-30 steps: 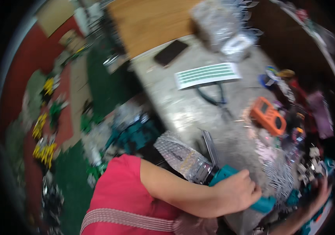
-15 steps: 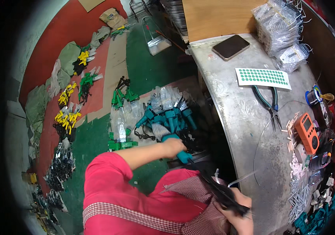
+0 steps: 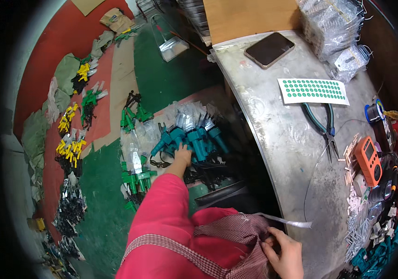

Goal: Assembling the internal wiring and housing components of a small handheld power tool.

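My left hand (image 3: pixel 183 156) reaches out over a pile of teal plastic-bodied tools (image 3: pixel 197 144) with clear wrapping at their far ends. Its fingers are stretched out and touch the near side of the pile; the tips are partly hidden among the tools. Black cords (image 3: pixel 206 176) lie tangled just below the pile. At the lower right, my right hand (image 3: pixel 285 253) is beside the checked apron (image 3: pixel 247 232) with thumb and forefinger apart and nothing seen between them. A pale narrow strip (image 3: pixel 292 223) crosses the table's edge above this hand.
On the grey table (image 3: pixel 278 135) are a phone (image 3: pixel 269 49), a sheet of green dots (image 3: pixel 312 90), pliers (image 3: pixel 322 128), an orange multimeter (image 3: pixel 369 160), a wire spool (image 3: pixel 374 113) and wrapped parcels (image 3: pixel 331 28). Green tools (image 3: pixel 138 179) and yellow-ended bundles (image 3: pixel 71 148) lie on the floor, with a dustpan (image 3: pixel 173 48) beyond.
My left hand has moved forward and left from beside my body to the pile and no longer grips a teal tool. The black cord has left my right hand, whose fingers have opened.
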Demonstrator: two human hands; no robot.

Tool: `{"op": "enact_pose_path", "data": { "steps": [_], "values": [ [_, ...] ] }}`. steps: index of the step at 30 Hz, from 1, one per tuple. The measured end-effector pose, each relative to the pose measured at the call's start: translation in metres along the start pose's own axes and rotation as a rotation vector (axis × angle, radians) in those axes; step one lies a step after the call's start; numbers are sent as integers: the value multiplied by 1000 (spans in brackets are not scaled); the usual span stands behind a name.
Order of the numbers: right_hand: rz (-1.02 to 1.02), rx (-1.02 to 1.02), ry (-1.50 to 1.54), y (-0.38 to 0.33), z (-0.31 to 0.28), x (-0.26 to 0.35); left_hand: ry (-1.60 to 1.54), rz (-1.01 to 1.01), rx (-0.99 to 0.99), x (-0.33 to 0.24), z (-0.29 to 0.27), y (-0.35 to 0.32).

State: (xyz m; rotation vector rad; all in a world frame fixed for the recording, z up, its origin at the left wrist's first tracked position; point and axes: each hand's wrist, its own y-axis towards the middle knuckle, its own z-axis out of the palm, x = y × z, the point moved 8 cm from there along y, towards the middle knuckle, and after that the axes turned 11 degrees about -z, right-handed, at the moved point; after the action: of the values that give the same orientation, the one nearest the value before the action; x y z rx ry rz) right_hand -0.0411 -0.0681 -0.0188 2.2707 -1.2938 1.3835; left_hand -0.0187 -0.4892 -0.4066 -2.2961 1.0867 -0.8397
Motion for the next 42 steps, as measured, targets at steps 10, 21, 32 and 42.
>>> {"op": "enact_pose_path", "data": {
  "steps": [10, 21, 32, 42],
  "values": [
    [-36, -38, 58, -3, -10, 4, -303, 13, -35, -22, 48, 21],
    [-368, -232, 207, -17, -30, 12, -1090, 488, -1676, -7, -417, -230],
    [-295, -606, 115, -65, -66, -16, -744, 662, -942, -369, -588, -194],
    [-127, -935, -139, -147, -141, -76, -1097, 776, -1414, -325, -602, -229]
  ]
}}
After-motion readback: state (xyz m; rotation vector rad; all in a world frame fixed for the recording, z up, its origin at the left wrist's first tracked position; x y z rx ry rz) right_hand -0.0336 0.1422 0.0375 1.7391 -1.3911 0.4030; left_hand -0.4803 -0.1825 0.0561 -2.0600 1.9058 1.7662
